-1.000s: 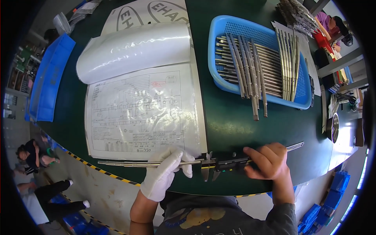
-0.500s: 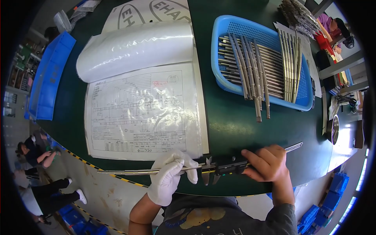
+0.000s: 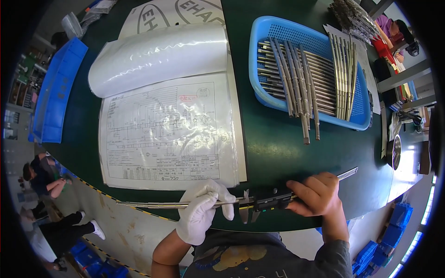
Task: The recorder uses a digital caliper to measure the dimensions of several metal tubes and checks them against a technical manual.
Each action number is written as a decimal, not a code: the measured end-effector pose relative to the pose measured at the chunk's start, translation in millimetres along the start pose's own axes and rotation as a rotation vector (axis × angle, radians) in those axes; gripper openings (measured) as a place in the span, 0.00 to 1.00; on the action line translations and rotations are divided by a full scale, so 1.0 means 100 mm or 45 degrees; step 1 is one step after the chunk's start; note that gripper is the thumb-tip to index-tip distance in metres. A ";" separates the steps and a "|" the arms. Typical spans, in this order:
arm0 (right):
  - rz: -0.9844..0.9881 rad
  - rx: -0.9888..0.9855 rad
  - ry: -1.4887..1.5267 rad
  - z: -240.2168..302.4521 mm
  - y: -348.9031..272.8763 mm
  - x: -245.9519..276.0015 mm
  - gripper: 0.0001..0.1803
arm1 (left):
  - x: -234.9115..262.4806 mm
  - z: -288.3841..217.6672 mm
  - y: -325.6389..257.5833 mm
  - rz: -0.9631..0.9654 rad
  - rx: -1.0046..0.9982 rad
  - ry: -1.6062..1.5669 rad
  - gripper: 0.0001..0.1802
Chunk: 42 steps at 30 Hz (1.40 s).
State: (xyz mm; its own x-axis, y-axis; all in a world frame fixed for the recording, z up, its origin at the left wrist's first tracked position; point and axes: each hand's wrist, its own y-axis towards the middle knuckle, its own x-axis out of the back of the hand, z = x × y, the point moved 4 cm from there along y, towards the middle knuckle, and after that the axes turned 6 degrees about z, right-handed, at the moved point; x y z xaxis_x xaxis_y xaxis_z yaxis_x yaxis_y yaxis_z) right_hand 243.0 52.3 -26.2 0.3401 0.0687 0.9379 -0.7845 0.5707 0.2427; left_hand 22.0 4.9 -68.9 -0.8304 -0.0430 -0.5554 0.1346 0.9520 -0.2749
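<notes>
Gripping a thin, stepped silver metal rod (image 3: 153,205): left hand (image 3: 197,214), in a white fabric glove, fingers closed around it. Rod is roughly level, over the near edge of the dark green tabletop (image 3: 282,160). Bare right hand (image 3: 316,194) holds a black-and-silver digital caliper (image 3: 272,202), fingers wrapped around its right part. Rod's right end is at the caliper jaws; can't tell if they touch it. Printed drawing in a clear plastic sleeve (image 3: 162,134) lies just beyond the glove, left half. Light blue perforated plastic basket (image 3: 257,34) toward far right corner, full of silver metal rods (image 3: 296,78), some overhanging its near rim. Long blue plastic bin (image 3: 58,92) along left edge. Round metal bowl (image 3: 394,153) near right edge.
</notes>
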 end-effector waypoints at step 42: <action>-0.485 0.121 -0.087 -0.02 -0.16 0.23 0.15 | -0.10 -0.53 0.02 0.283 0.587 0.761 0.12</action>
State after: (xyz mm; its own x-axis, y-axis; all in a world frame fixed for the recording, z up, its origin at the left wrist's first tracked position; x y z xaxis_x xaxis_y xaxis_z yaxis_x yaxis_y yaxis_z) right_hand 264.6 46.8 -9.1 0.5832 -0.1893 0.7900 -0.6546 0.4663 0.5950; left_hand 1.6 23.7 -22.5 -0.8900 0.4287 -0.1552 0.4339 0.6917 -0.5774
